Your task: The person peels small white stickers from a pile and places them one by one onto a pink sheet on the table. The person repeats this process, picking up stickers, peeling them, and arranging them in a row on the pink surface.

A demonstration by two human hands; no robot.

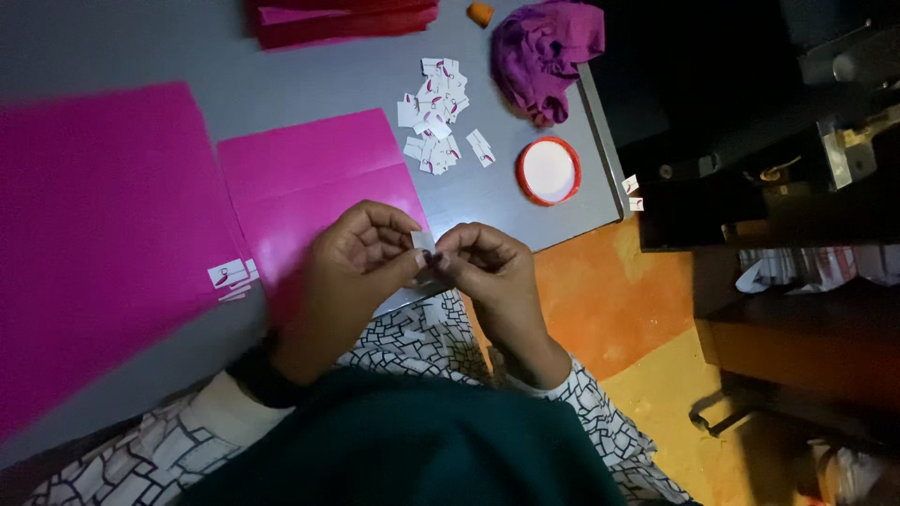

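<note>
Small white paper slip [424, 241] pinched between both hands

The slip is a tiny, roughly square piece of white paper, held upright at the fingertips of the left hand [361, 272] and the right hand [487, 267], which meet on it from either side. Only its upper part shows above the fingers; its lower edge is hidden. It is held over the near edge of the grey tabletop [525, 220], beside a pink paper sheet [319, 178].

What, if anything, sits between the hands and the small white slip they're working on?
Nothing visible. The left hand and right hand both pinch the small white slip directly at the fingertips, above the pink sheet on the grey table.
</note>
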